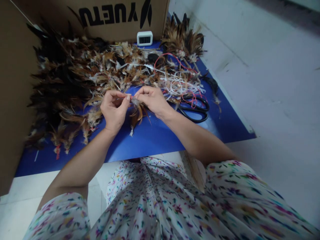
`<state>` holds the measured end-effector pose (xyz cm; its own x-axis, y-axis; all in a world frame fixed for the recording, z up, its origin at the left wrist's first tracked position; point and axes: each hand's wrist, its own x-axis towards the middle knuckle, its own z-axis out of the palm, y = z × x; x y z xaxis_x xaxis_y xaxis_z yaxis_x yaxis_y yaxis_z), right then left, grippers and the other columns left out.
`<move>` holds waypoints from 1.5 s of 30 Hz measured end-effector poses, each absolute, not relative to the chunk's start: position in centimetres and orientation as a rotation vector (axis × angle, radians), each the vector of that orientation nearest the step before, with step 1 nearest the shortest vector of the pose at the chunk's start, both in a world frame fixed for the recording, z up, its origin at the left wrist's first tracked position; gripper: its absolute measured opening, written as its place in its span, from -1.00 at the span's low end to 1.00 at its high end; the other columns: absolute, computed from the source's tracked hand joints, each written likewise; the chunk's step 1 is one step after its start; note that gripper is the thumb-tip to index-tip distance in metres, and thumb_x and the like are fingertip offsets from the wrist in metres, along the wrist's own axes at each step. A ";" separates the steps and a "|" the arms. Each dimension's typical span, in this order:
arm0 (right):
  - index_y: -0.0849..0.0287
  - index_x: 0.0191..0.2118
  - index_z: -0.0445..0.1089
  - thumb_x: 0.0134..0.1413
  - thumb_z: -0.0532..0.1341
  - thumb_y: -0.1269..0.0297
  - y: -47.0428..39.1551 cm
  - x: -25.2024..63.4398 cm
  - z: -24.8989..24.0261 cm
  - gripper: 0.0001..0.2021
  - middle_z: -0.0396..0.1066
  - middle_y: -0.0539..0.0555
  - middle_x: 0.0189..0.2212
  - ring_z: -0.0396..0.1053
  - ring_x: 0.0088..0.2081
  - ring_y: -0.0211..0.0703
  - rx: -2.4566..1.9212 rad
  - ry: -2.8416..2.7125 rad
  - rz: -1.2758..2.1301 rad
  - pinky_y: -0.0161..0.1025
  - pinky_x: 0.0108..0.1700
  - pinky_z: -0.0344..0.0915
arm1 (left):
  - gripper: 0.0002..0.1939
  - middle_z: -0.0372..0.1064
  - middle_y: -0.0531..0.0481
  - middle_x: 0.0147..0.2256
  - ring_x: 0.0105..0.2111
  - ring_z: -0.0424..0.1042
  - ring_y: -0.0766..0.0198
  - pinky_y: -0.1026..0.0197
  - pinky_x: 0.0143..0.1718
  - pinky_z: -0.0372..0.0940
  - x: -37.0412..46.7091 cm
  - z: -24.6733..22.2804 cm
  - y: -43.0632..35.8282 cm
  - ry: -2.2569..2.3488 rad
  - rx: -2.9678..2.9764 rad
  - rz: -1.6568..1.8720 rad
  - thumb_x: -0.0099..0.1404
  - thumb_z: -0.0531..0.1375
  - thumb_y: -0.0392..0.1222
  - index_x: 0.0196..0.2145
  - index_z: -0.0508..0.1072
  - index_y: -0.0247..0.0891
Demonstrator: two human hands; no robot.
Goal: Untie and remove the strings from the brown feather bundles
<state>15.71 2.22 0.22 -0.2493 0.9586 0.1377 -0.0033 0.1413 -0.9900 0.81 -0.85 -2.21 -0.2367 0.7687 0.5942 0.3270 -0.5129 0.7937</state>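
Over the blue mat point(160, 146), both hands meet at a small feather bundle point(139, 112) of brown and grey feathers. My left hand point(114, 110) is closed in a pinch on its end, where a bit of red tie point(131, 97) shows at the thumb tip. My right hand point(153, 100) is also closed, thumb and fingertips pressed together just beside that end. What its fingertips grip is too small to tell. The bundle's brown feathers hang below the right fingers, partly hidden by them.
A large heap of feathers point(65, 80) covers the mat's back and left. White ribbon point(176, 85) and red string point(172, 55) lie tangled at right, by black-handled scissors point(195, 110). Behind stand a small digital clock point(144, 38), a feather bunch point(183, 38) and a cardboard box point(120, 30).
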 end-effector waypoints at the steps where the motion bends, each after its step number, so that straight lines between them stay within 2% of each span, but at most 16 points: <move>1: 0.18 -0.50 0.41 -0.04 0.29 0.38 2.3 15.7 0.2 -0.92 0.34 -0.10 -0.58 0.22 -0.47 -0.34 -0.984 -1.461 1.274 -0.35 -0.33 0.21 | -0.58 0.46 0.05 -0.35 -0.42 0.52 0.33 0.24 -0.43 0.48 0.8 -2.2 -0.8 1.300 1.673 1.804 0.21 0.35 0.17 -0.29 0.31 -0.17; 18: 0.17 -0.53 0.41 -0.06 0.27 0.35 2.5 15.9 0.3 -0.91 0.36 -0.09 -0.56 0.24 -0.45 -0.33 -0.981 -1.395 1.344 -0.35 -0.33 0.23 | -0.67 0.49 0.05 -0.38 -0.48 0.50 0.32 0.23 -0.47 0.44 0.7 -1.9 -0.8 1.339 1.771 1.896 0.24 0.34 0.08 -0.32 0.34 -0.17; 27: 0.17 -0.54 0.38 -0.07 0.25 0.43 2.6 15.9 0.2 -0.89 0.29 -0.11 -0.64 0.17 -0.54 -0.35 -1.027 -1.326 1.522 -0.35 -0.45 0.13 | -0.73 0.47 0.07 -0.34 -0.37 0.53 0.32 0.22 -0.32 0.47 -0.1 -2.4 -0.4 1.414 1.819 1.896 0.27 0.33 -0.01 -0.27 0.34 -0.17; 32: 0.18 -0.54 0.39 -0.07 0.26 0.45 2.4 16.0 0.4 -0.89 0.28 -0.13 -0.67 0.11 -0.60 -0.40 -0.995 -1.302 1.644 -0.39 -0.53 0.10 | -0.69 0.46 0.05 -0.34 -0.37 0.53 0.30 0.19 -0.31 0.47 -0.2 -2.4 -0.2 1.331 1.757 1.884 0.26 0.33 0.02 -0.26 0.32 -0.17; 35: 0.17 -0.48 0.39 0.02 0.28 0.37 2.1 16.0 0.7 -0.89 0.24 -0.14 -0.70 0.13 -0.64 -0.39 -0.984 -1.253 1.791 -0.39 -0.56 0.17 | -0.68 0.46 0.03 -0.34 -0.38 0.53 0.28 0.16 -0.29 0.47 -0.4 -2.4 -0.1 1.349 1.758 1.885 0.25 0.33 0.05 -0.27 0.32 -0.16; 38: 0.16 -0.35 0.39 0.11 0.31 0.21 1.6 16.1 1.3 -0.85 0.35 -0.10 -0.62 0.28 -0.60 -0.33 -0.962 -1.195 1.944 -0.32 -0.49 0.33 | -0.67 0.45 0.04 -0.36 -0.38 0.52 0.28 0.17 -0.28 0.47 -0.6 -2.5 0.1 1.444 1.781 1.892 0.24 0.33 0.07 -0.28 0.33 -0.16; 39: 0.16 -0.32 0.39 0.09 0.34 0.22 1.5 16.1 1.4 -0.84 0.38 -0.09 -0.59 0.31 -0.59 -0.32 -0.949 -1.196 1.964 -0.31 -0.47 0.36 | -0.67 0.45 0.04 -0.37 -0.37 0.52 0.28 0.18 -0.28 0.46 -0.7 -2.5 0.2 1.465 1.789 1.891 0.24 0.33 0.07 -0.28 0.33 -0.17; 41: 0.17 -0.31 0.38 0.01 0.39 0.35 1.3 16.1 1.7 -0.83 0.38 -0.11 -0.59 0.28 -0.60 -0.36 -0.930 -1.222 1.944 -0.34 -0.47 0.34 | -0.67 0.44 0.05 -0.37 -0.37 0.52 0.29 0.20 -0.27 0.46 -0.7 -2.7 0.4 1.481 1.802 1.880 0.24 0.33 0.05 -0.28 0.33 -0.19; 43: 0.20 -0.34 0.39 -0.06 0.38 0.50 1.3 16.1 1.8 -0.82 0.33 -0.15 -0.64 0.19 -0.63 -0.41 -0.933 -1.233 1.891 -0.40 -0.51 0.25 | -0.68 0.43 0.06 -0.36 -0.36 0.51 0.31 0.23 -0.27 0.45 -0.8 -2.8 0.5 1.473 1.807 1.856 0.24 0.33 0.03 -0.26 0.34 -0.20; 45: 0.22 -0.37 0.41 -0.07 0.35 0.54 1.6 16.3 1.8 -0.85 0.31 -0.15 -0.65 0.15 -0.63 -0.43 -0.951 -1.228 1.849 -0.43 -0.54 0.17 | -0.69 0.45 0.04 -0.31 -0.33 0.51 0.32 0.26 -0.26 0.44 -1.0 -2.8 0.6 1.460 1.828 1.806 0.25 0.32 0.02 -0.21 0.36 -0.20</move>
